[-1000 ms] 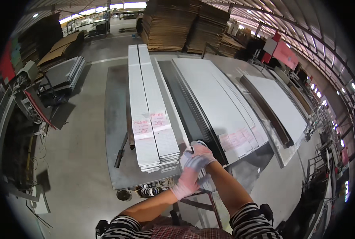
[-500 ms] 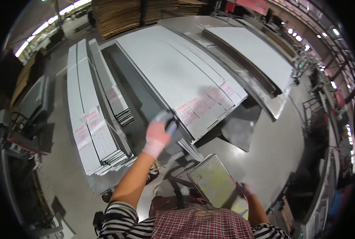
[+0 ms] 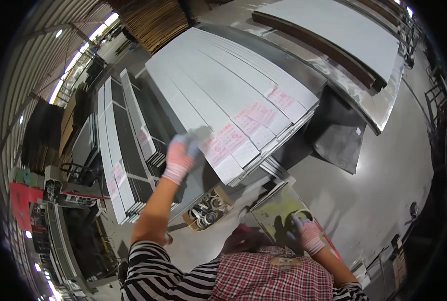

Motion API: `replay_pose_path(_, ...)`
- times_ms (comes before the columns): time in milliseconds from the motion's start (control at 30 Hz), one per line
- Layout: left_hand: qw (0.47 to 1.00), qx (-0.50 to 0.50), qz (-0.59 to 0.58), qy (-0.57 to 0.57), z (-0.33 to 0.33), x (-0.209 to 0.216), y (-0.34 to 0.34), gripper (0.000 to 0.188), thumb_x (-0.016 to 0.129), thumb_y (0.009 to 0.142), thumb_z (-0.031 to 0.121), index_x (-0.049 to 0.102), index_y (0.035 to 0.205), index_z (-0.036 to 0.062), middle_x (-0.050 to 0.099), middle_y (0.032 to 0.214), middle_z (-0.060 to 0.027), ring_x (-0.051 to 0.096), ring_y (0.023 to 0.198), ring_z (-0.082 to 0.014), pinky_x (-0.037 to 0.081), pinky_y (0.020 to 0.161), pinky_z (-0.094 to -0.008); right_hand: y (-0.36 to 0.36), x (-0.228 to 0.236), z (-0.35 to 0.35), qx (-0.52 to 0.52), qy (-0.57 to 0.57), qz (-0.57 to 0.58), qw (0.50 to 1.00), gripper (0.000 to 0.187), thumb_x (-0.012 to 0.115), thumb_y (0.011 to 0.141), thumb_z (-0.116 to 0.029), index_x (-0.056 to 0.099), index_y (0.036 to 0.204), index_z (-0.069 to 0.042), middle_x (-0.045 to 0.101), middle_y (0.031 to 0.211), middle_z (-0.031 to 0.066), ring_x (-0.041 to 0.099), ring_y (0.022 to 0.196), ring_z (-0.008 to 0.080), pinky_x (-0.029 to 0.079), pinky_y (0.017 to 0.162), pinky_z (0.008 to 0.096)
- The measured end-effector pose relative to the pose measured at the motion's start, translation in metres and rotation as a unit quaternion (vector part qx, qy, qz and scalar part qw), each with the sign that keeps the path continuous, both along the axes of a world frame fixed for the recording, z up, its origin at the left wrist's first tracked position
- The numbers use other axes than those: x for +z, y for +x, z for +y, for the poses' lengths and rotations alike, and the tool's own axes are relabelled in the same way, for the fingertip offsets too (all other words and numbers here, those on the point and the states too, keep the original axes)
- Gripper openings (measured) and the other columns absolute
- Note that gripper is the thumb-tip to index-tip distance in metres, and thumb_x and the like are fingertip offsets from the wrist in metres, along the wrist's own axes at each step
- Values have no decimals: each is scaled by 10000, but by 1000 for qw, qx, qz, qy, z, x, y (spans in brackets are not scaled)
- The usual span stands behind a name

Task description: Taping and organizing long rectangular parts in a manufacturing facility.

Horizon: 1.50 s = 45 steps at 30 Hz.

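Note:
My left hand [image 3: 179,158], in a pink knit glove with grey-blue fingers, hovers by the near left corner of a broad stack of white panels [image 3: 218,95]. Its fingers are apart and I see nothing held in them. My right hand [image 3: 309,238], gloved alike, is low over a worn green-yellow board [image 3: 278,204]. A pale ring like a roll of tape [image 3: 306,212] shows at its fingers, which seem to curl about the ring's edge. Red-printed labels [image 3: 226,142] lie across the near ends of the panels.
Narrower bundles of strapped panels [image 3: 114,150] lie to the left. A cardboard box [image 3: 222,194] of ring-shaped rolls stands below the stack. Dark sheeting [image 3: 336,133] hangs at the right, with another white panel stack [image 3: 329,30] beyond. Brown stacked sheets [image 3: 150,20] stand at the back.
The view has shifted, bringing the box of rolls into sight. My left hand has moved left, off the stack's edge. My right hand has come from the board's side to over it, at the ring.

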<state>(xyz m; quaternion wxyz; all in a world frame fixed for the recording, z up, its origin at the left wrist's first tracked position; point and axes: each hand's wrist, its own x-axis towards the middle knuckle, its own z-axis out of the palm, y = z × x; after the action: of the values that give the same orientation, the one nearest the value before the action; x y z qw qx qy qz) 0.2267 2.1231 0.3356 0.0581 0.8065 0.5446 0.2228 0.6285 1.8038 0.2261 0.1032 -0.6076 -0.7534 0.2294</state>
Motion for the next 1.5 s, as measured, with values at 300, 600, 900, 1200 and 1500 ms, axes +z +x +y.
replay_pose_path(300, 956, -193, 221, -14, 31, -12, 84, 522, 529, 926, 381, 514, 1394, 149, 456, 1477, -97, 312, 1429, -326, 164, 1159, -563, -118, 10, 124, 142, 35, -66, 987, 393, 618, 851, -438, 682, 1020, -89, 663, 886, 121, 628, 919, 300, 451, 896, 437)
replay_pose_path(600, 969, -222, 91, -67, -17, 6, 29, 489, 522, 935, 412, 571, 1324, 120, 472, 1450, -126, 367, 1389, -336, 180, 1177, -529, -147, -71, 142, -71, -248, 117, 959, 523, 470, 951, -526, 666, 1180, -99, 698, 1069, 130, 644, 1037, 273, 427, 959, 435)
replay_pose_path(900, 973, -189, -110, -73, 27, -47, -10, 197, 708, 822, 120, 728, 987, 15, 624, 1134, -123, 560, 1127, -310, 415, 1014, -407, -206, -56, 201, -340, -335, 824, 306, 858, 331, 936, -721, 257, 1525, -102, 307, 1566, 85, 316, 1422, 319, 289, 1131, 544)
replay_pose_path(1200, 942, -157, -186, -232, -38, -40, 34, 215, 764, 785, 254, 706, 933, 109, 598, 1058, -47, 574, 1032, -267, 442, 906, -431, -163, -56, 115, -354, -312, 800, 370, 808, 361, 937, -709, 409, 1453, -88, 474, 1455, 111, 461, 1319, 264, 381, 1104, 432)
replay_pose_path(1500, 972, -218, -41, -75, -117, -60, 65, 246, 695, 822, 439, 704, 976, 248, 585, 1139, 42, 501, 1096, -229, 335, 955, -445, -69, 59, -33, -353, -262, 427, 790, 552, 523, 988, -354, 421, 1437, -50, 453, 1470, 129, 400, 1378, 289, 282, 1169, 435)
